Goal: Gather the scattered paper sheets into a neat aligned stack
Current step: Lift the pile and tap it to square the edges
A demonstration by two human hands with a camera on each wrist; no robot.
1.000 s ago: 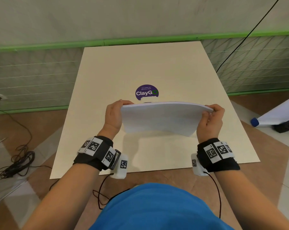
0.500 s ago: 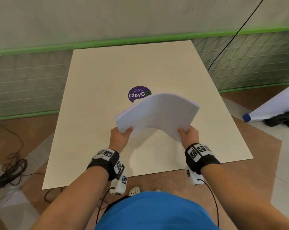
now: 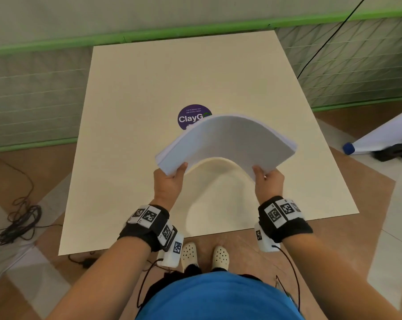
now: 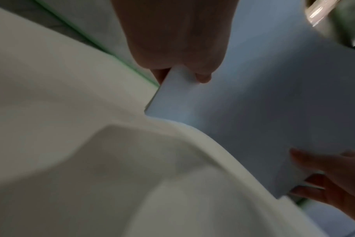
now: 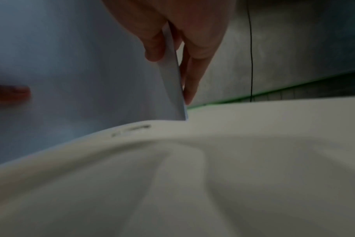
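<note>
Our left hand (image 3: 170,181) and right hand (image 3: 268,179) now pinch the near corners of the white paper stack (image 3: 227,142), which has bowed into an arch above the cream square board (image 3: 149,93); alignment tapping likely comes next.

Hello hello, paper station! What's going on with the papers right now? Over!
Left hand and right hand each grip a near corner. Paper stack gathered, bowed upward, off the table. Nothing in the way.

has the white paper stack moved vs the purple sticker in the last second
Yes. The white paper stack has swung from sideways to pointing away, its far edge now overlapping the round purple sticker.
</note>
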